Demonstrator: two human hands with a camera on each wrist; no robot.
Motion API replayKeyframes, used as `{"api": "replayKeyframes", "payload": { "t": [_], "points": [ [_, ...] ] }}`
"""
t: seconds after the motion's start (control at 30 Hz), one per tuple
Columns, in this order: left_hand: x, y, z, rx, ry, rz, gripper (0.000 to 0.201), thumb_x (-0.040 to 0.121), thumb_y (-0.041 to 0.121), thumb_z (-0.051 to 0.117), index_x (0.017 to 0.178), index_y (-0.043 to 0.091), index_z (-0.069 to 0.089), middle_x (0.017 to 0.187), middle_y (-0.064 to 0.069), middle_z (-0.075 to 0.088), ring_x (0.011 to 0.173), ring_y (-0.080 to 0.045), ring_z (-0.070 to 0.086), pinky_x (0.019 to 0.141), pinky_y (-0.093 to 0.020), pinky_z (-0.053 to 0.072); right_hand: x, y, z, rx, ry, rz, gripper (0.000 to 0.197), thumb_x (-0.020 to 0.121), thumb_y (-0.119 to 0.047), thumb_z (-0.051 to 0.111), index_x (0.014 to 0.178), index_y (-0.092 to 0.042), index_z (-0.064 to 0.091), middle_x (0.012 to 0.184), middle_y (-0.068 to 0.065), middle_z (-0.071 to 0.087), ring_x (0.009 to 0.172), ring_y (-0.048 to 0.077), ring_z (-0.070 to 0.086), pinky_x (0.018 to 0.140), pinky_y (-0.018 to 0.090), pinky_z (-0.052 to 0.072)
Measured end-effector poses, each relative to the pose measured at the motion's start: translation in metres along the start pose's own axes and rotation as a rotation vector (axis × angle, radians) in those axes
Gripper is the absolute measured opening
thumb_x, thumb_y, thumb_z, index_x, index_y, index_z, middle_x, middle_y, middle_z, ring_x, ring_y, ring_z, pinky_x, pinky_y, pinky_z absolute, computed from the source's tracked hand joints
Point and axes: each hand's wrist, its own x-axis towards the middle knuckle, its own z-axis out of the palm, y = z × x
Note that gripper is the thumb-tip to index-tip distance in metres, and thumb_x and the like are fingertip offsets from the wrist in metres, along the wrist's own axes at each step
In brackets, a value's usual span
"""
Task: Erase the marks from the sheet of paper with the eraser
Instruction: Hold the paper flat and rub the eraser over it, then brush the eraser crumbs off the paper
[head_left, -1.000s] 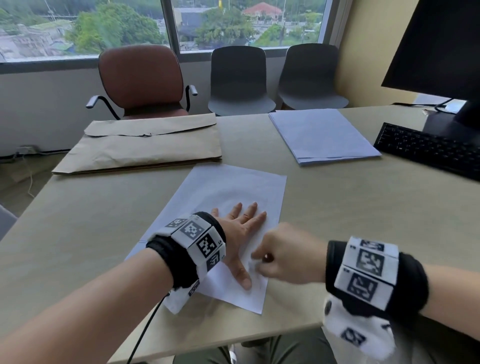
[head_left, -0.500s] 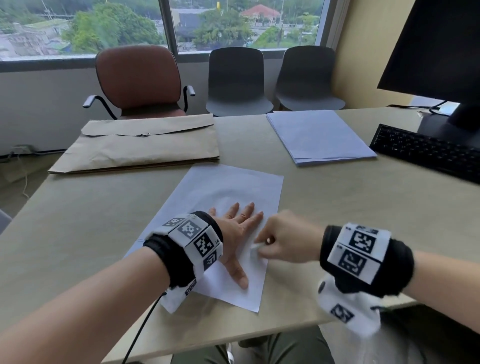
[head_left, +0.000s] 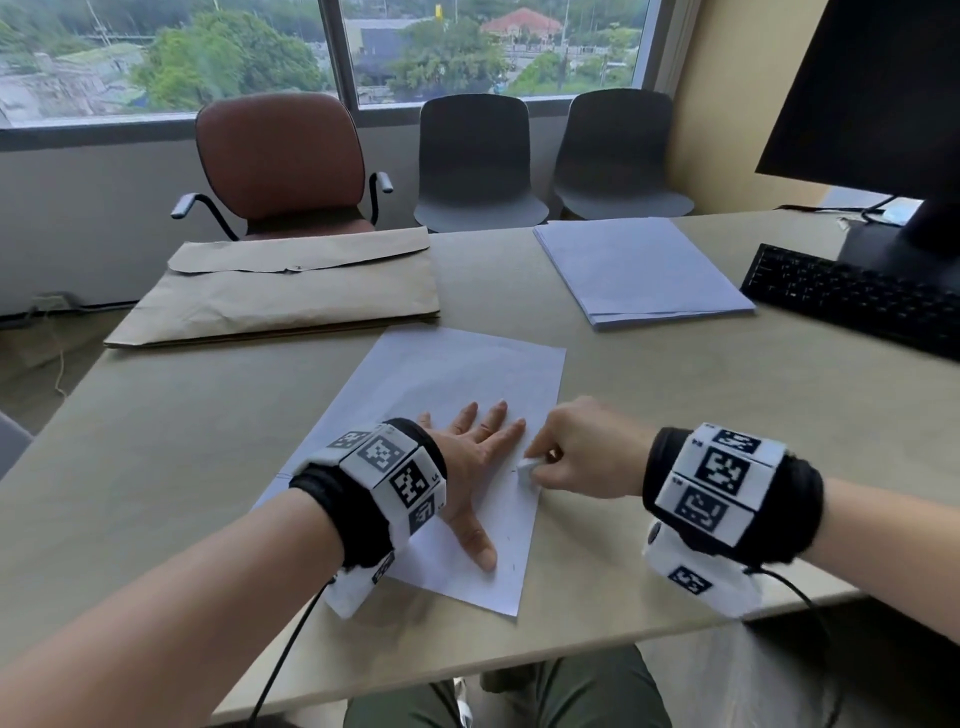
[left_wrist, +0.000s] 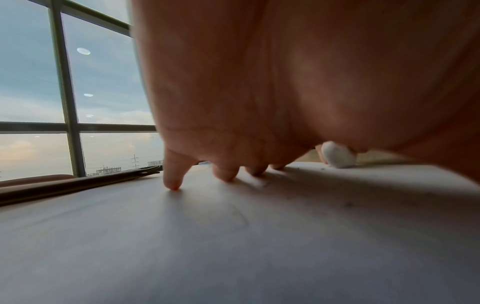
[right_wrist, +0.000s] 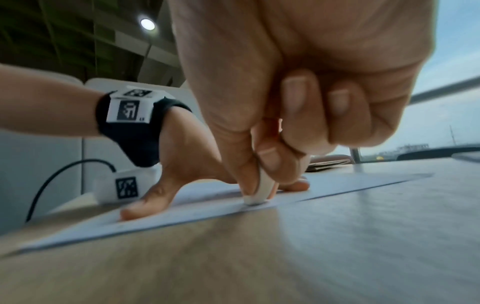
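Observation:
A white sheet of paper (head_left: 447, 384) lies at an angle on the table in front of me. My left hand (head_left: 475, 457) rests flat on it with fingers spread, holding it down; its fingertips (left_wrist: 172, 181) press on the paper (left_wrist: 233, 236). My right hand (head_left: 576, 449) pinches a small white eraser (head_left: 527, 465) between thumb and fingers, its tip touching the sheet near the right edge, beside the left index finger. In the right wrist view the eraser (right_wrist: 258, 191) stands on the paper (right_wrist: 324, 187). The eraser (left_wrist: 337, 155) shows past the left palm. Faint pencil marks (head_left: 511, 564) remain near the left thumb.
A brown envelope (head_left: 291, 291) lies at the back left, a stack of white paper (head_left: 639, 270) at the back right. A black keyboard (head_left: 857, 296) and monitor (head_left: 878, 93) stand at the right. Chairs (head_left: 280, 161) line the far side. The table edge (head_left: 519, 660) runs close to me.
My right hand with the eraser has moved away from me along the sheet's right side, from near the left thumb up toward the left index finger. The left hand stays flat on the paper.

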Motion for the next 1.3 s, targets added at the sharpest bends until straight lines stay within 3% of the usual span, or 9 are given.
{"api": "replayKeyframes", "payload": {
  "t": [0.13, 0.37, 0.67, 0.87, 0.93, 1.03, 1.1, 1.17, 1.3],
  "points": [
    [0.002, 0.000, 0.001, 0.014, -0.002, -0.011, 0.138, 0.061, 0.058, 0.077, 0.142, 0.027, -0.031, 0.150, 0.006, -0.036, 0.141, -0.023, -0.028, 0.113, -0.061, -0.004, -0.019, -0.010, 0.011, 0.031, -0.047, -0.056, 0.031, 0.085, -0.024, 0.054, 0.056, -0.013, 0.053, 0.048, 0.000, 0.036, 0.052, 0.018, 0.035, 0.060, 0.028, 0.035],
    [0.001, 0.001, 0.000, 0.012, -0.003, -0.018, 0.138, 0.062, 0.058, 0.076, 0.141, 0.027, -0.031, 0.149, 0.006, -0.037, 0.140, -0.022, -0.028, 0.113, -0.061, -0.003, -0.007, 0.005, 0.003, 0.044, 0.012, 0.043, 0.025, 0.084, -0.024, 0.055, 0.089, -0.005, 0.071, 0.078, 0.014, 0.066, 0.077, 0.028, 0.058, 0.073, 0.033, 0.051],
    [0.003, -0.001, 0.002, -0.008, 0.011, -0.010, 0.137, 0.062, 0.059, 0.076, 0.142, 0.028, -0.030, 0.150, 0.008, -0.036, 0.141, -0.021, -0.028, 0.113, -0.061, -0.002, -0.022, -0.004, 0.010, 0.048, -0.067, -0.075, 0.027, 0.085, -0.026, 0.054, 0.068, -0.007, 0.062, 0.056, 0.006, 0.044, 0.058, 0.021, 0.041, 0.057, 0.031, 0.038],
    [-0.007, -0.022, 0.003, -0.290, 0.217, 0.067, 0.117, 0.072, 0.048, 0.074, 0.148, 0.030, -0.014, 0.157, 0.012, -0.016, 0.146, -0.013, -0.010, 0.117, -0.051, 0.000, -0.004, 0.025, -0.016, 1.073, 0.118, 0.465, 0.026, 0.093, -0.028, 0.051, 0.072, -0.014, 0.055, 0.066, 0.001, 0.050, 0.046, 0.011, 0.047, 0.046, 0.019, 0.036],
    [-0.011, -0.038, 0.003, -0.442, 0.383, 0.054, 0.088, 0.077, 0.042, 0.071, 0.148, 0.026, 0.021, 0.159, 0.009, 0.002, 0.146, -0.013, 0.009, 0.117, -0.034, 0.011, -0.004, 0.025, -0.015, 1.373, 0.165, 0.559, 0.029, 0.097, -0.030, 0.042, 0.077, -0.014, 0.055, 0.074, 0.004, 0.049, 0.061, 0.018, 0.050, 0.055, 0.025, 0.039],
    [-0.019, -0.057, -0.001, -0.581, 0.666, -0.022, 0.012, 0.083, 0.036, 0.067, 0.081, 0.024, 0.065, 0.129, 0.000, 0.058, 0.117, -0.016, 0.054, 0.096, -0.023, 0.037, -0.004, 0.017, -0.004, 1.640, 0.231, 0.593, 0.031, 0.099, -0.030, 0.036, 0.082, -0.013, 0.055, 0.078, 0.007, 0.051, 0.071, 0.022, 0.052, 0.063, 0.030, 0.041],
    [-0.018, -0.068, 0.001, -0.619, 0.732, -0.070, 0.023, 0.088, 0.028, 0.063, 0.068, 0.018, 0.066, 0.100, -0.008, 0.071, 0.088, -0.015, 0.065, 0.083, -0.028, 0.050, -0.005, 0.004, 0.004, 1.791, 0.208, 0.587, 0.030, 0.099, -0.029, 0.035, 0.081, -0.011, 0.052, 0.081, 0.010, 0.055, 0.075, 0.024, 0.056, 0.066, 0.031, 0.043],
    [-0.021, -0.077, 0.003, -0.689, 0.681, -0.062, 0.013, 0.091, 0.009, 0.059, 0.097, 0.009, 0.070, 0.106, -0.011, 0.070, 0.087, -0.006, 0.065, 0.092, -0.030, 0.049, -0.009, -0.015, 0.012, 1.925, 0.123, 0.545, 0.033, 0.099, -0.029, 0.034, 0.078, -0.010, 0.050, 0.083, 0.014, 0.061, 0.079, 0.027, 0.060, 0.068, 0.032, 0.045],
    [-0.031, -0.087, 0.008, -0.492, 0.413, -0.053, 0.075, 0.085, 0.014, 0.067, 0.147, 0.027, 0.026, 0.151, 0.004, 0.030, 0.140, -0.013, 0.027, 0.111, -0.024, 0.021, -0.015, -0.057, 0.034, 2.040, -0.151, 0.456, 0.037, 0.099, -0.030, 0.034, 0.073, -0.010, 0.052, 0.085, 0.014, 0.068, 0.084, 0.027, 0.065, 0.070, 0.032, 0.048]
  ]
}}
